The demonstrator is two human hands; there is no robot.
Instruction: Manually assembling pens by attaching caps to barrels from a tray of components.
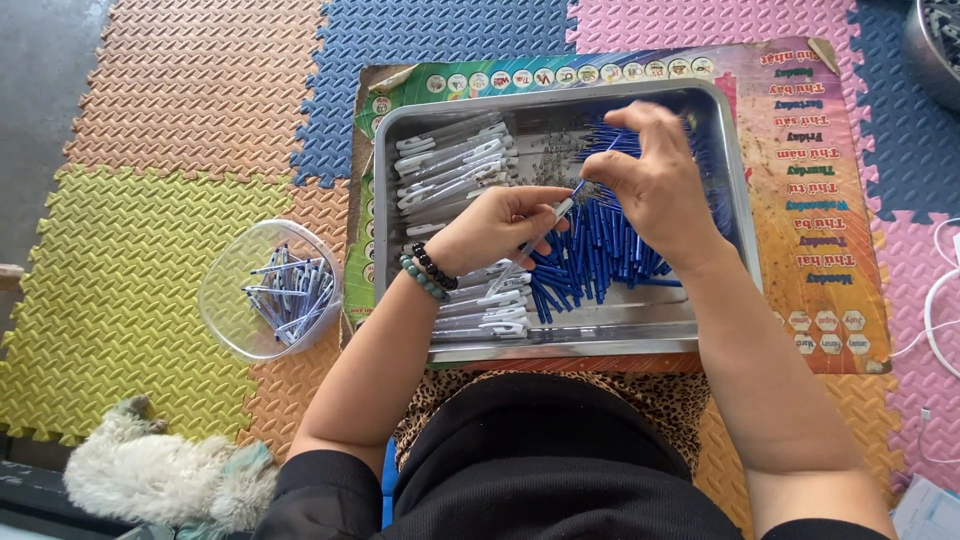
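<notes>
A metal tray (560, 345) lies on a colourful printed board in front of me. Its left half holds several white pen barrels (450, 165); its right half holds a heap of blue pen parts (590, 250). My left hand (495, 225), with bead bracelets on the wrist, grips a white pen barrel (558, 212) over the middle of the tray. My right hand (655, 180) pinches a thin blue refill (590, 172) and holds its tip at the end of that barrel.
A clear plastic bowl (225, 320) with several assembled pens sits on the foam mats to the left of the tray. A fluffy white thing (160, 470) lies bottom left. White cables (935, 310) run along the right edge, and a metal pot (935, 45) stands top right.
</notes>
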